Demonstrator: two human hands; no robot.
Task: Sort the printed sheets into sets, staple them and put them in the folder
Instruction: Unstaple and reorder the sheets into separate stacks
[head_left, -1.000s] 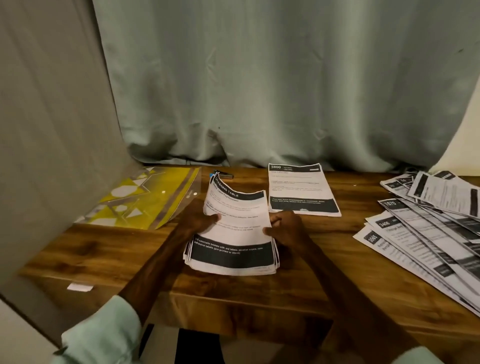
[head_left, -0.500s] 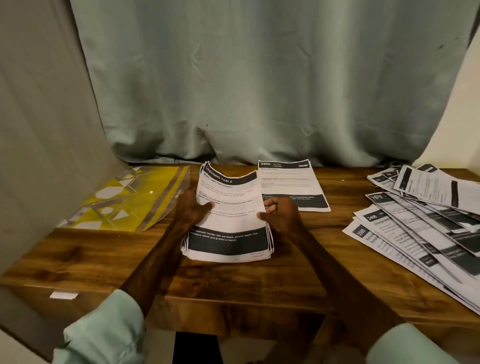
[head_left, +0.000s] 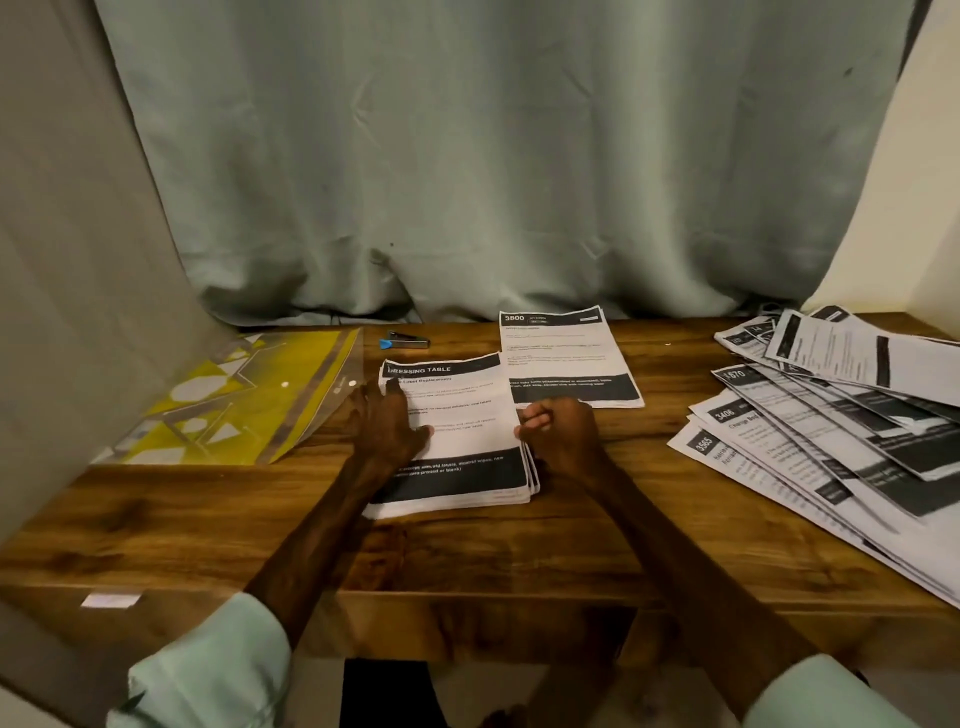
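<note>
A stack of printed sheets (head_left: 467, 415) headed "DRESSING TABLE" lies flat on the wooden table (head_left: 208, 519) in front of me. My left hand (head_left: 384, 421) rests flat on the stack's left side with fingers spread. My right hand (head_left: 558, 431), fingers curled, pinches the stack's right edge. A separate sheet headed "3800" (head_left: 563, 353) lies behind on the right. A small stapler (head_left: 408, 340) with a blue end sits behind the stack. The yellow transparent folder (head_left: 244, 405) lies at the left.
Many loose printed sheets (head_left: 831, 415) fan out over the table's right side. A green curtain (head_left: 493, 156) hangs behind the table. A grey wall stands at the left. A small white label (head_left: 110, 600) sticks to the table's front edge.
The stack, held tilted up off the table before, now lies flat. My left hand has gone from gripping its edge to resting flat on it. The stapler has come into view.
</note>
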